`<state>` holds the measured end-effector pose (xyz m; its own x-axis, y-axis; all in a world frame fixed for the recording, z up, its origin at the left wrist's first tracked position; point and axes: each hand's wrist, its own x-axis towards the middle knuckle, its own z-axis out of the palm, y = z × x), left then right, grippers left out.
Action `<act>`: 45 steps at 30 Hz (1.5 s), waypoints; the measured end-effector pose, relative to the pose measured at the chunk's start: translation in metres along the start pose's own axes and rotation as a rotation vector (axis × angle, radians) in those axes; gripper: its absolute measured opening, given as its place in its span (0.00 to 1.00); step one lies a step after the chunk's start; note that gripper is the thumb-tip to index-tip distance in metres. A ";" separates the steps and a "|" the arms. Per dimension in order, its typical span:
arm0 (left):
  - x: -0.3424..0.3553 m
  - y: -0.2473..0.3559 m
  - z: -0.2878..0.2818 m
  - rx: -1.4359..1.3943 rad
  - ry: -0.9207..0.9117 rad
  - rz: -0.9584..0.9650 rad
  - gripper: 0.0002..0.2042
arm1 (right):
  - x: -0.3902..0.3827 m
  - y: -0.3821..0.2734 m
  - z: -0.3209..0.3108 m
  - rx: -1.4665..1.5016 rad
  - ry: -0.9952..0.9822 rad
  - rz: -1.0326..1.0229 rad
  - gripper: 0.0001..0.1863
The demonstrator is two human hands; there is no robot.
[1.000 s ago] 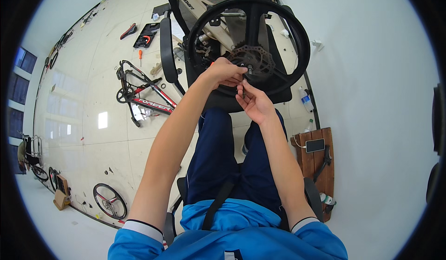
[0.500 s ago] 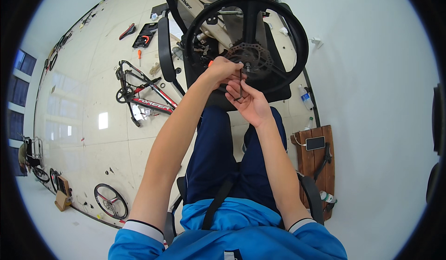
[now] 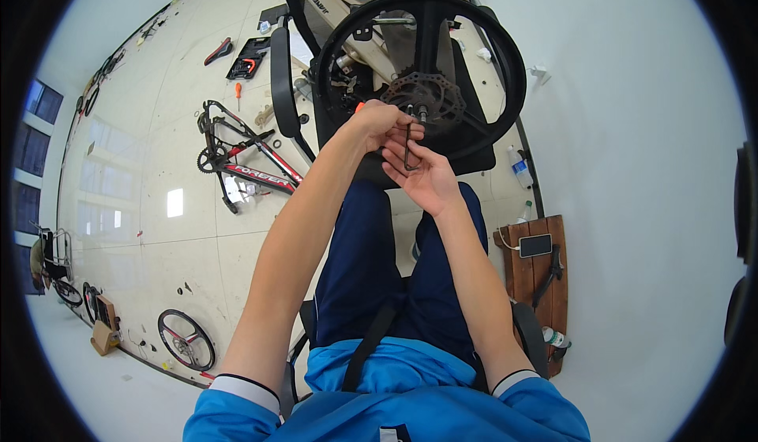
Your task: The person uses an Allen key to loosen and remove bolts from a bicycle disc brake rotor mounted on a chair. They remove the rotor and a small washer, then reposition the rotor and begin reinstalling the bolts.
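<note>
Left hand [image 3: 383,128]: fingers curled at upper end of L-shaped hex key [image 3: 407,148]; cannot tell whether gripping. Key: between hands, just below disc brake rotor [image 3: 442,98] of black wheel [image 3: 429,39] on chair seat [image 3: 483,160]. Right hand [image 3: 430,180]: turned palm-up since one second ago, thumb and fingers grasping key, now more exposed.

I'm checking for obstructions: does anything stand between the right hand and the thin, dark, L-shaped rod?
Nothing visible does: the thin, dark, L-shaped rod appears to lie directly against the bare right hand. The bare left hand is at the rod's upper end, not between them.
</note>
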<state>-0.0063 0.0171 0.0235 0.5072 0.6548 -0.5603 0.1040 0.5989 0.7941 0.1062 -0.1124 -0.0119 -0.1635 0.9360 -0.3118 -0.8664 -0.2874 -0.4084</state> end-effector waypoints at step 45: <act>0.011 -0.030 0.031 0.548 0.667 0.520 0.13 | -0.051 0.040 -0.088 -0.227 0.180 0.083 0.05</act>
<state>0.0230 -0.0075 0.0010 0.0368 0.9993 0.0020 0.4703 -0.0192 0.8823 0.1212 -0.1899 -0.0879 -0.1251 0.8620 -0.4912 -0.7227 -0.4184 -0.5502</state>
